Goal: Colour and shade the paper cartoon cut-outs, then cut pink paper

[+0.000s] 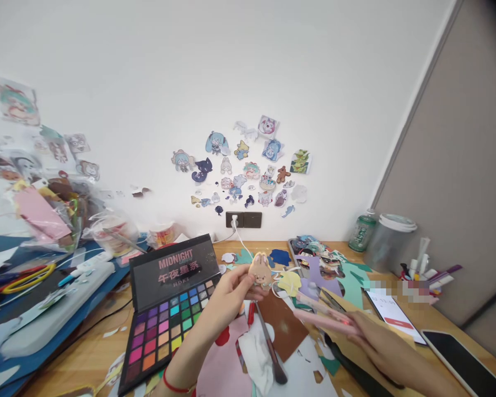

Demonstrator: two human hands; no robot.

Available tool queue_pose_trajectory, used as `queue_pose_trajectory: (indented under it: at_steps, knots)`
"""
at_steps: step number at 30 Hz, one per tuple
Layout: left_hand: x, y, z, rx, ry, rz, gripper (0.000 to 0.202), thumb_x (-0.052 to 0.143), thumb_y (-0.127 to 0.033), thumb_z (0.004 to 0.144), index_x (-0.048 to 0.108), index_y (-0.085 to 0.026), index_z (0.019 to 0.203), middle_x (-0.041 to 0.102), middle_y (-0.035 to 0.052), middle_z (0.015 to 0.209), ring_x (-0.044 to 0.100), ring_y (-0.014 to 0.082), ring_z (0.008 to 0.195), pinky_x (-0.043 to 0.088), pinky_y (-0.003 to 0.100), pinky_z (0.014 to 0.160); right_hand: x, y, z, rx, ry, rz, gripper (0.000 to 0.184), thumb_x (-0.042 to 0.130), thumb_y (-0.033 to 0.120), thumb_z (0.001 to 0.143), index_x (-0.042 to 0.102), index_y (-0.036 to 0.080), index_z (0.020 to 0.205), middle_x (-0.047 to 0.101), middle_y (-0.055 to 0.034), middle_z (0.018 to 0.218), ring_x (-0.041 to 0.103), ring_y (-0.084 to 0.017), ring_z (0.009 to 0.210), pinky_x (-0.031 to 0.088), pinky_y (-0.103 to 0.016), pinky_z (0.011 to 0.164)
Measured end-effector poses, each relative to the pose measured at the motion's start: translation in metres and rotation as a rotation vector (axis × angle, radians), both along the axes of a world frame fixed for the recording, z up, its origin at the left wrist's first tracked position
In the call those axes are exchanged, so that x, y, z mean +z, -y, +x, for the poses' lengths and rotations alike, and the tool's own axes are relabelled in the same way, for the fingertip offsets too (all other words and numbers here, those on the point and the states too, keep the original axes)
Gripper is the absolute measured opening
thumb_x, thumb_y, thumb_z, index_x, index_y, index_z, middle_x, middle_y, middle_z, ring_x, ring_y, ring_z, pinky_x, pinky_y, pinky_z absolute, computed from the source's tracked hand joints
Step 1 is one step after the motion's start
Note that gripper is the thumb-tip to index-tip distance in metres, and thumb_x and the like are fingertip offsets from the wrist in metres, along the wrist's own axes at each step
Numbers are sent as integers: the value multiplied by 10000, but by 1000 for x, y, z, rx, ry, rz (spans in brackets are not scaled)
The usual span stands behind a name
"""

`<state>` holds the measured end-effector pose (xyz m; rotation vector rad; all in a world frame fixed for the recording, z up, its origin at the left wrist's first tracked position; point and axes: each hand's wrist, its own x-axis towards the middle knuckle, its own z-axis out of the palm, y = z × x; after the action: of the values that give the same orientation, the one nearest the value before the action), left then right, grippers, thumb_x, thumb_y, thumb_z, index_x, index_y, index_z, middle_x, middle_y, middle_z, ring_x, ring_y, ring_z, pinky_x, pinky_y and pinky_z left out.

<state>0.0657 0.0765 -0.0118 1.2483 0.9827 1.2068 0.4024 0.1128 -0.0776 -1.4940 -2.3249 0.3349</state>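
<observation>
My left hand (pixel 233 289) pinches a flat rabbit-shaped cutout (pixel 260 273) between thumb and fingers, its brown printed front towards me. My right hand (pixel 374 336) is closed around a slim pink tool (pixel 328 321) with two long arms and a small red light; it looks like a mini hair straightener. Its arms stand slightly apart and point left towards the cutout, without touching it. Below the cutout lie a makeup brush (pixel 270 347), a crumpled white tissue (pixel 256 353) and a brown sheet (pixel 287 325). The open eyeshadow palette (pixel 161 344) stands beside my left forearm.
Paper scraps and a purple cut sheet (pixel 314 275) cover the table's middle. To the right are a lit phone (pixel 391 311), a dark phone (pixel 463 355), a green bottle (pixel 361 231) and a lidded clear bin (pixel 391 242). A white cable (pixel 242 237) hangs from the wall socket.
</observation>
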Motion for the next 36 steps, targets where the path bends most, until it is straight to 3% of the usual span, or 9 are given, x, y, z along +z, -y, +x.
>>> queue_pose_trajectory:
  at_steps: [2,5,9,14,20,31,36]
  knots:
    - [1,2,1,8,-18,13,350,476,-391,859,523,-109,1061,654,90,848,644,196,793,518,331,789,16,-1,-3,10,-32,-62,344,394,449,852,569,249,1071,673,-72,1027,638,-235,889,514,-318,739]
    - [4,5,4,28,-48,68,326,475,-401,859,535,-129,1028,632,81,891,630,189,788,515,337,783,43,-2,-18,-59,-118,-2,436,391,482,858,502,214,1184,603,-86,1193,576,-247,1053,481,-335,853]
    - [8,12,10,47,-134,127,308,440,-402,880,543,-155,1032,620,81,949,609,189,819,496,327,793,73,3,-53,-50,-198,119,441,400,487,859,527,214,1182,651,-68,1122,620,-245,989,517,-322,778]
    - [14,24,13,109,-277,240,288,372,-393,916,550,-217,1059,605,44,998,571,179,910,443,277,819,93,13,-84,104,-194,402,330,527,407,817,593,216,1078,677,-70,1049,646,-241,923,542,-307,686]
    - [16,29,10,163,-445,357,282,336,-364,935,571,-241,1031,608,21,992,534,154,846,398,252,771,100,16,-95,269,-209,537,209,536,345,830,582,219,990,685,-33,868,648,-178,745,519,-261,617]
    - [17,29,6,192,-385,369,242,377,-346,926,555,-264,1069,587,13,1101,517,161,1011,379,231,859,99,9,-99,313,-215,733,269,582,348,806,575,190,1024,689,-66,885,651,-200,791,521,-291,662]
    - [10,25,7,218,-417,357,273,384,-357,922,537,-232,1110,575,40,990,515,160,906,392,259,852,98,8,-101,325,-255,750,234,582,336,806,584,189,988,689,-62,850,645,-192,763,517,-301,673]
